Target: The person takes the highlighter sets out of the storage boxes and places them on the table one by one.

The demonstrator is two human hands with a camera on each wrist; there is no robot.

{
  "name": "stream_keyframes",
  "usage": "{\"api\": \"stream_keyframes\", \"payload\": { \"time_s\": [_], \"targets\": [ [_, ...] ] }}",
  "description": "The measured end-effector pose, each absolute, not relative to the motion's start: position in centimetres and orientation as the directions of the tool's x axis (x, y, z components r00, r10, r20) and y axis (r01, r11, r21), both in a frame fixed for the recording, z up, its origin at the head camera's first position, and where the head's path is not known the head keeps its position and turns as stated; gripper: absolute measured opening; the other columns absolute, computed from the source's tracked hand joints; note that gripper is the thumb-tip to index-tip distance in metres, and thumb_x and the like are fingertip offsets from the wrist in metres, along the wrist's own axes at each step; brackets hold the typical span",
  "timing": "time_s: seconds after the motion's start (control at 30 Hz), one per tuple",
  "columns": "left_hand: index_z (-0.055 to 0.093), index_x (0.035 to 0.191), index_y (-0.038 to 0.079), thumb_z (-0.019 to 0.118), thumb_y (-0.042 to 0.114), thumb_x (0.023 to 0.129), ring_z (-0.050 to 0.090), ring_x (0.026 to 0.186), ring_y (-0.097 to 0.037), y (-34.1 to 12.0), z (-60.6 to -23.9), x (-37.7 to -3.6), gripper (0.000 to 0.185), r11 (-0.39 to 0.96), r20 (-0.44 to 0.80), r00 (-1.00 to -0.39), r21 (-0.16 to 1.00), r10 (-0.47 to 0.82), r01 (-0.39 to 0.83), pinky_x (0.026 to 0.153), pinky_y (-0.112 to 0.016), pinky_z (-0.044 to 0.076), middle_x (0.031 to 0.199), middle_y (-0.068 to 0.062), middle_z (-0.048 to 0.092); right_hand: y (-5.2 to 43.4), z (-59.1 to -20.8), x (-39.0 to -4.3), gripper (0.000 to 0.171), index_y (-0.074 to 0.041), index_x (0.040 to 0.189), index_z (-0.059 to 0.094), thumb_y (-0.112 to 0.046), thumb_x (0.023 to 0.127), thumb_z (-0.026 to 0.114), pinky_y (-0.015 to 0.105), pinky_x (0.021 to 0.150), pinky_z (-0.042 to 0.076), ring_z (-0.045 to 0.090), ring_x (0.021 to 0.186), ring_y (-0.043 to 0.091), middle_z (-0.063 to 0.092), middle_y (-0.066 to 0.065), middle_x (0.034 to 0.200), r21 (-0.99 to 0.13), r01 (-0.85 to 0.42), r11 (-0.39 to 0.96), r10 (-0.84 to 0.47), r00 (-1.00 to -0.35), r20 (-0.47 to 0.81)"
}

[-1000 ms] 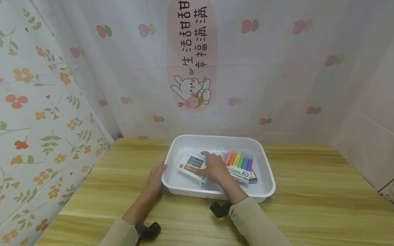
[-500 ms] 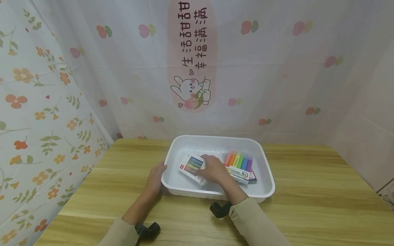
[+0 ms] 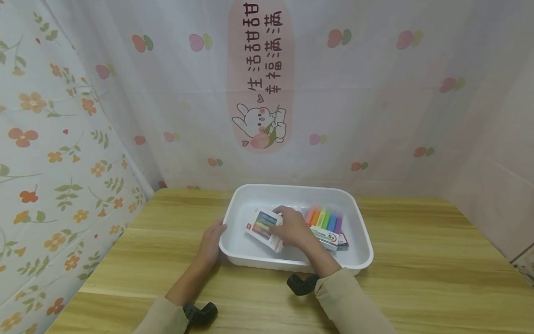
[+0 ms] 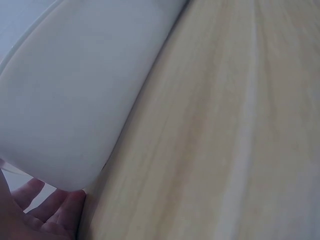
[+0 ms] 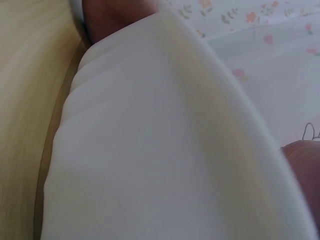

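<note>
The right hand is inside the white tray, its fingers curled over one white box with a window showing coloured bars; the box lies tilted in the tray's left half. The left hand grips the tray's left rim. Just right of the box lies one pack of markers, five coloured caps in a row; a "6" shows on its label. The tray sits on one wooden table. The curtain behind bears a rabbit drawing and Chinese writing, 生活甜甜 幸福满满.
</note>
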State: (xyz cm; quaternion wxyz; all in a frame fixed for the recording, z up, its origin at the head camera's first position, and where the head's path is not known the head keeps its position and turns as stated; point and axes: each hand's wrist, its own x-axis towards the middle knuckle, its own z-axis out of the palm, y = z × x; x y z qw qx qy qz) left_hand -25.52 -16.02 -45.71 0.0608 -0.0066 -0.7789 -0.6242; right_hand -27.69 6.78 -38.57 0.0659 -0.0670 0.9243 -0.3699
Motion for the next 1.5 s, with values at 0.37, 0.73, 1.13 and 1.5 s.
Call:
{"api": "stream_keyframes", "payload": {
  "time_s": [0.37,0.73,1.13,1.5],
  "targets": [
    [0.047,0.145,-0.009,0.038,0.019,0.105,0.054,0.133,-0.042,-15.8,-45.9,-25.5,0.050,0.212,0.108,-0.992,0.973,-0.064,0.093,0.115,-0.054,0.040,0.144,-0.029,0.054,9.1,-36.8,-26.9,0.052,-0.011,0.137,0.058,-0.025,0.088,0.070,0.032,0.052,0.057,0.065,0.070,0.018,0.067,0.014,0.118,-0.801,-0.033,0.598,-0.150,-0.986,-0.072],
    [0.045,0.146,-0.008,0.037,0.020,0.105,0.054,0.134,-0.042,-16.1,-45.6,-25.3,0.051,0.205,0.100,-0.993,0.975,-0.055,0.087,0.115,-0.054,0.040,0.145,-0.029,0.053,11.9,-35.1,-26.2,0.055,-0.005,0.141,0.048,-0.019,0.090,0.064,0.032,0.057,0.059,0.069,0.072,0.017,0.066,0.022,0.118,-0.908,0.028,0.418,-0.155,-0.983,-0.102],
    [0.045,0.146,-0.009,0.036,0.020,0.105,0.053,0.135,-0.042,-16.2,-45.3,-25.4,0.051,0.234,0.099,-0.993,0.969,-0.056,0.084,0.116,-0.054,0.039,0.146,-0.029,0.053,16.7,-33.3,-25.8,0.058,0.001,0.149,0.034,-0.021,0.099,0.054,0.029,0.073,0.060,0.068,0.086,0.016,0.060,0.026,0.125,-0.929,-0.007,0.370,-0.229,-0.970,-0.083],
    [0.046,0.145,-0.009,0.037,0.019,0.105,0.054,0.134,-0.043,-16.2,-45.5,-25.5,0.050,0.218,0.108,-0.993,0.971,-0.053,0.094,0.115,-0.054,0.039,0.146,-0.029,0.053,22.3,-33.1,-25.8,0.067,0.003,0.154,0.016,-0.023,0.103,0.050,0.025,0.079,0.060,0.068,0.091,0.010,0.053,0.029,0.133,-0.939,-0.011,0.342,-0.209,-0.976,-0.065]
  ]
}}
